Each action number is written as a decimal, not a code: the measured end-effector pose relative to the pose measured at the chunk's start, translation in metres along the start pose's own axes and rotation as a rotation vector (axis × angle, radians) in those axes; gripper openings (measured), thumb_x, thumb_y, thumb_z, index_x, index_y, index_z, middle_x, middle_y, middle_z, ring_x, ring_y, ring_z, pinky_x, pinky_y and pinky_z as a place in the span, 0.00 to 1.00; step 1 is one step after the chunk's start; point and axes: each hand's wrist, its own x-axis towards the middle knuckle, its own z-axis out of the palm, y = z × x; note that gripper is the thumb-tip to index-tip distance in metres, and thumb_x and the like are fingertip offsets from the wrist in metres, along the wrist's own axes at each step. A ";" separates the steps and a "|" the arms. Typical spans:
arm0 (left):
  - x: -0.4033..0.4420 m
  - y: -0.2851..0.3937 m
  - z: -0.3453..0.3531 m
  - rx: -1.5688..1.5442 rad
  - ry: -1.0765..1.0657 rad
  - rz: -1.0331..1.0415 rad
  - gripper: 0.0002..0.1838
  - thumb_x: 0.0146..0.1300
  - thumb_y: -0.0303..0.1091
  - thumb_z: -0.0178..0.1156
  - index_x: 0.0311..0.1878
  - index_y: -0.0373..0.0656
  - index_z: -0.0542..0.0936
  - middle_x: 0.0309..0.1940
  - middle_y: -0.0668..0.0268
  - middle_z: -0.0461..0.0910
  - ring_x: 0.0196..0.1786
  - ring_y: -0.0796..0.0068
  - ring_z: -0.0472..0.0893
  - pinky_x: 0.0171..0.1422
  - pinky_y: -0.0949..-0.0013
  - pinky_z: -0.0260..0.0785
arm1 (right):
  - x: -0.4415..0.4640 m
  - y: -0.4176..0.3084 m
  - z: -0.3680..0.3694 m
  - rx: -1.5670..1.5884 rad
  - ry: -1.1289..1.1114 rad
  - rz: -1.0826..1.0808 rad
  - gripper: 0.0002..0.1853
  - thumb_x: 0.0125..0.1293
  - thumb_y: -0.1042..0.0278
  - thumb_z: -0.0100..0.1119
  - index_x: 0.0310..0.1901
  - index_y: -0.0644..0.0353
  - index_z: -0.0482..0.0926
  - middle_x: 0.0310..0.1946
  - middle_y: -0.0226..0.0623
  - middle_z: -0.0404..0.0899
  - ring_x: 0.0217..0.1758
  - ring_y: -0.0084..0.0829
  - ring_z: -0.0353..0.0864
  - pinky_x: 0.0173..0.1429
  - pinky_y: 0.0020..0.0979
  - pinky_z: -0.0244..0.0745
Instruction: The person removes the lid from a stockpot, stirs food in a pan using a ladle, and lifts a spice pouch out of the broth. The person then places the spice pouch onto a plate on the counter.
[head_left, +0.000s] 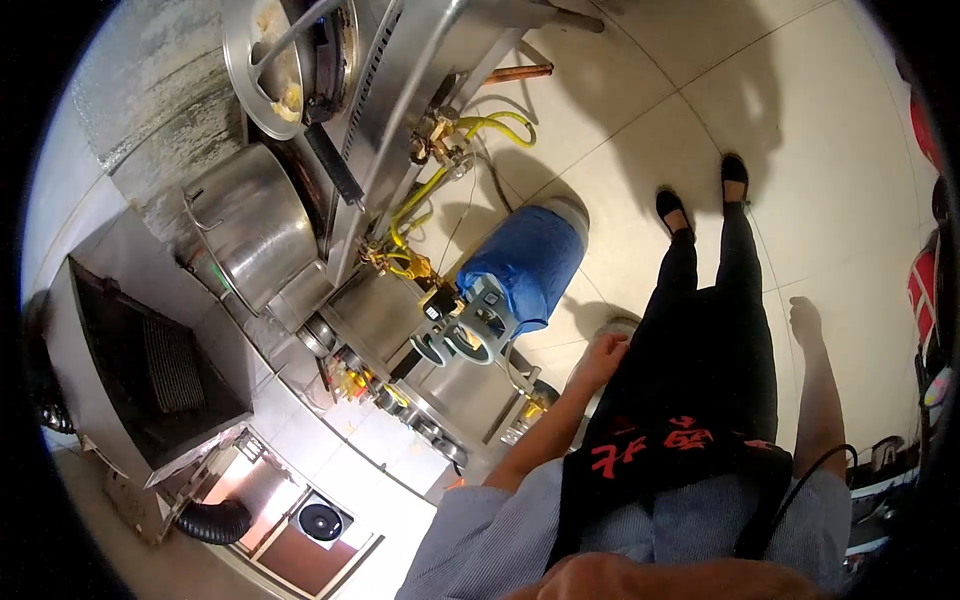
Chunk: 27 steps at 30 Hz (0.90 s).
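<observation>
My left hand (pixel 602 358) hangs beside my dark apron, its fingers curled together with nothing visible in them. A pale round object (pixel 620 325) shows just beyond it, partly hidden. On my other side, my right hand (pixel 805 320) hangs over the floor, loosely bent and holding nothing. The nearest large thing to my left hand is a blue-covered gas cylinder (pixel 530 262) with a grey collar (pixel 482 325) and a brass-coloured valve.
To the left stand a steel stove (pixel 400 90), a pan with food remains (pixel 275 65), a large steel pot (pixel 255 225) and a range hood (pixel 150 350). Yellow hoses (pixel 425 200) run from the stove. Tiled floor (pixel 640 140) lies around my feet. Shelving (pixel 880 500) stands at right.
</observation>
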 end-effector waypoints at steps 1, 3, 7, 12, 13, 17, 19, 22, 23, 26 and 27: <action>0.001 0.010 0.002 -0.014 -0.005 0.024 0.19 0.66 0.39 0.50 0.55 0.35 0.72 0.47 0.56 0.78 0.49 0.69 0.77 0.56 0.69 0.67 | -0.004 -0.013 -0.007 -0.019 0.004 -0.014 0.11 0.63 0.71 0.48 0.44 0.60 0.77 0.42 0.44 0.80 0.47 0.41 0.79 0.55 0.34 0.72; -0.008 0.051 0.003 -0.014 -0.007 -0.029 0.20 0.66 0.39 0.51 0.55 0.35 0.73 0.47 0.56 0.78 0.49 0.69 0.77 0.56 0.69 0.67 | 0.012 -0.001 -0.010 0.008 0.011 -0.059 0.12 0.63 0.72 0.47 0.45 0.60 0.77 0.42 0.44 0.80 0.48 0.40 0.79 0.54 0.34 0.72; -0.010 0.091 -0.002 -0.079 -0.013 -0.038 0.20 0.66 0.40 0.52 0.54 0.35 0.73 0.46 0.57 0.78 0.49 0.68 0.77 0.56 0.69 0.67 | -0.004 -0.063 -0.049 0.022 -0.030 0.033 0.11 0.63 0.72 0.47 0.43 0.61 0.78 0.39 0.45 0.80 0.45 0.41 0.79 0.52 0.35 0.72; -0.017 0.108 -0.008 0.002 0.057 0.029 0.20 0.66 0.41 0.52 0.53 0.36 0.74 0.46 0.57 0.78 0.48 0.68 0.77 0.55 0.69 0.68 | -0.014 -0.136 -0.081 -0.162 0.129 -0.249 0.11 0.61 0.73 0.47 0.41 0.57 0.78 0.35 0.47 0.80 0.41 0.44 0.79 0.48 0.37 0.74; -0.023 0.110 -0.010 -0.003 0.085 0.035 0.20 0.66 0.42 0.52 0.53 0.36 0.75 0.46 0.57 0.78 0.48 0.68 0.77 0.55 0.69 0.68 | 0.003 -0.132 -0.081 -0.376 0.138 -0.422 0.11 0.60 0.72 0.47 0.42 0.57 0.78 0.36 0.47 0.80 0.42 0.45 0.79 0.49 0.37 0.74; -0.043 0.106 -0.035 0.002 0.184 0.250 0.21 0.63 0.40 0.52 0.52 0.34 0.74 0.42 0.53 0.80 0.45 0.65 0.79 0.52 0.67 0.69 | -0.024 -0.250 -0.108 -0.306 0.185 -0.529 0.11 0.60 0.73 0.48 0.42 0.57 0.77 0.42 0.42 0.79 0.47 0.41 0.77 0.55 0.36 0.71; -0.009 0.058 -0.041 -0.231 0.161 0.201 0.21 0.62 0.41 0.52 0.52 0.35 0.74 0.40 0.53 0.80 0.44 0.66 0.79 0.51 0.67 0.70 | -0.027 -0.313 -0.110 -0.335 0.272 -0.664 0.13 0.59 0.75 0.49 0.46 0.58 0.76 0.44 0.43 0.77 0.51 0.41 0.75 0.58 0.37 0.69; -0.018 0.054 -0.077 -0.111 0.244 0.288 0.21 0.61 0.40 0.52 0.52 0.35 0.75 0.37 0.54 0.81 0.39 0.66 0.80 0.47 0.67 0.71 | -0.084 -0.435 -0.119 -0.239 0.419 -0.936 0.14 0.60 0.80 0.47 0.48 0.60 0.74 0.47 0.46 0.73 0.50 0.46 0.74 0.57 0.37 0.70; -0.005 0.035 -0.084 -0.081 0.343 0.433 0.21 0.61 0.41 0.52 0.51 0.36 0.75 0.35 0.55 0.81 0.37 0.66 0.80 0.45 0.67 0.72 | -0.104 -0.478 -0.119 -0.149 0.415 -0.882 0.14 0.61 0.80 0.47 0.49 0.60 0.73 0.48 0.46 0.73 0.51 0.44 0.74 0.55 0.36 0.72; 0.014 0.011 -0.119 -0.199 0.392 0.285 0.20 0.58 0.37 0.52 0.50 0.36 0.76 0.37 0.52 0.82 0.39 0.63 0.82 0.45 0.64 0.73 | -0.167 -0.586 -0.114 0.076 0.446 -1.154 0.15 0.60 0.82 0.46 0.48 0.61 0.74 0.51 0.45 0.73 0.52 0.43 0.74 0.52 0.35 0.74; 0.005 0.015 -0.135 -0.175 0.402 0.255 0.20 0.57 0.36 0.52 0.49 0.35 0.77 0.37 0.50 0.82 0.40 0.62 0.82 0.46 0.64 0.73 | -0.189 -0.619 -0.112 0.132 0.417 -1.217 0.15 0.59 0.82 0.47 0.48 0.61 0.74 0.51 0.46 0.73 0.52 0.43 0.74 0.53 0.36 0.73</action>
